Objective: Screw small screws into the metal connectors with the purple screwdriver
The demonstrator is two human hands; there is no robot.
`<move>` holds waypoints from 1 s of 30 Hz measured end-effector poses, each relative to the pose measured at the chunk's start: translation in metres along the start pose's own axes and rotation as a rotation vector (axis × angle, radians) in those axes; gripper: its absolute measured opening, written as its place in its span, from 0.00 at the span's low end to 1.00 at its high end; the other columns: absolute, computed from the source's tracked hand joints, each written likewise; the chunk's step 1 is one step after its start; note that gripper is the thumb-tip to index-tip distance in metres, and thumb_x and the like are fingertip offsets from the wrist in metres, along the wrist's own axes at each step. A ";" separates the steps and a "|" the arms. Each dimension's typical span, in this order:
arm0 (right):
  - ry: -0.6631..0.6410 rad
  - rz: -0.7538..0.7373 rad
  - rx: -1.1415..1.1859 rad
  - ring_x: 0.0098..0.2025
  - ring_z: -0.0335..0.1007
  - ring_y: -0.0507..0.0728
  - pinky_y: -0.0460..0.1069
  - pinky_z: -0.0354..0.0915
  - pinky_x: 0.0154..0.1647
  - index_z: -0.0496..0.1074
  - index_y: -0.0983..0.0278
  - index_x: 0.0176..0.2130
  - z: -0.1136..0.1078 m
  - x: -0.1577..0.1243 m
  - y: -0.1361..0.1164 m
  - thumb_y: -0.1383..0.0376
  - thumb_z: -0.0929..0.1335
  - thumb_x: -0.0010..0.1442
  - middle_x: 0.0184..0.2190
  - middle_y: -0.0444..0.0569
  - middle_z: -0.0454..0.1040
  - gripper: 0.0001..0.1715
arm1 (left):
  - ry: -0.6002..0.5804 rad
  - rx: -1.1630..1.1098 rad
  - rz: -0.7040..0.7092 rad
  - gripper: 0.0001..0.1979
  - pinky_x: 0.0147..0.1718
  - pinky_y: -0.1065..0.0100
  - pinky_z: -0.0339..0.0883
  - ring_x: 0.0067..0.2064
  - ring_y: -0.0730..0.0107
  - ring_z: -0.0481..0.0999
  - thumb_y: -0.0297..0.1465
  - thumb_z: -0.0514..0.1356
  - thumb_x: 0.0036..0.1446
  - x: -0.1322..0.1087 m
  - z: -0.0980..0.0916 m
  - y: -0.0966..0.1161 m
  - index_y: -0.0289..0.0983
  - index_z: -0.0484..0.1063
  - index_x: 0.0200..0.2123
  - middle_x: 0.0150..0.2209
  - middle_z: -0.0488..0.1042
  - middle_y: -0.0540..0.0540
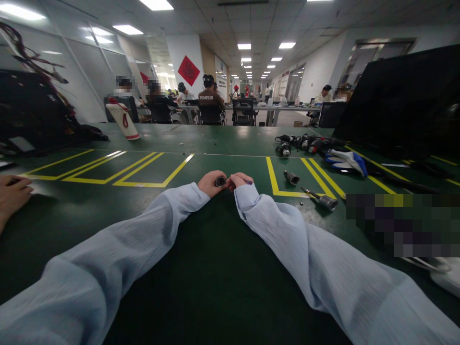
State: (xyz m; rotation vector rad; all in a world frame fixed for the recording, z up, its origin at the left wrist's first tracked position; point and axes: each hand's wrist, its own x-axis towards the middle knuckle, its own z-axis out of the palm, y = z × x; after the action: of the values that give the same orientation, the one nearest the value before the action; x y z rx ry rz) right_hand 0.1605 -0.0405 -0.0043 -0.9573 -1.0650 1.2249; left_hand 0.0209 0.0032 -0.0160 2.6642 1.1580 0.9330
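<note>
My left hand is closed around a small dark cylindrical metal piece, like a socket, its round open end facing me. Close beside it, my right hand is pinched, its fingertips meeting the left fingers near the socket; whatever they grip is too small to make out. To the right on the green table lie a metal socket-like piece and a similar one with a long thin shaft. A tiny nut-like part rests near them.
Yellow tape marks boxes on the table. At right lie dark metal tools, a blue and white glove and a big black screen. A white cylinder stands back left. Another person's hand is at far left.
</note>
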 end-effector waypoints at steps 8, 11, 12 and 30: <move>-0.027 0.051 0.055 0.13 0.57 0.46 0.43 0.55 0.17 0.65 0.65 0.13 -0.001 0.003 0.000 0.71 0.62 0.47 0.09 0.40 0.65 0.15 | 0.008 0.003 0.027 0.07 0.28 0.70 0.61 0.28 0.71 0.66 0.33 0.56 0.43 0.000 0.000 0.000 0.34 0.65 0.26 0.25 0.66 0.49; -0.073 0.121 0.076 0.12 0.57 0.46 0.43 0.56 0.16 0.65 0.65 0.13 -0.006 0.008 0.001 0.71 0.60 0.49 0.08 0.41 0.65 0.17 | 0.016 -0.030 -0.004 0.08 0.28 0.71 0.61 0.28 0.71 0.66 0.34 0.56 0.43 0.000 0.000 0.001 0.34 0.65 0.26 0.25 0.67 0.49; -0.085 0.139 0.074 0.12 0.57 0.46 0.43 0.57 0.16 0.65 0.65 0.13 -0.008 0.010 0.001 0.72 0.59 0.50 0.08 0.41 0.65 0.17 | 0.015 -0.044 -0.014 0.08 0.28 0.71 0.61 0.28 0.71 0.66 0.34 0.56 0.43 0.000 0.000 0.002 0.34 0.65 0.26 0.25 0.67 0.49; -0.095 0.031 -0.027 0.13 0.59 0.47 0.43 0.58 0.16 0.65 0.65 0.14 -0.005 0.016 0.011 0.71 0.60 0.50 0.10 0.42 0.66 0.17 | -0.003 -0.038 0.002 0.11 0.25 0.72 0.60 0.26 0.73 0.65 0.38 0.55 0.46 0.000 0.000 0.006 0.34 0.65 0.25 0.23 0.66 0.49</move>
State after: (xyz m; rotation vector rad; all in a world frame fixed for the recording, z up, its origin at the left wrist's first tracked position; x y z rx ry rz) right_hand 0.1633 -0.0230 -0.0144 -0.9474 -1.1475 1.2953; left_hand 0.0245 -0.0007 -0.0141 2.6369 1.1258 0.9412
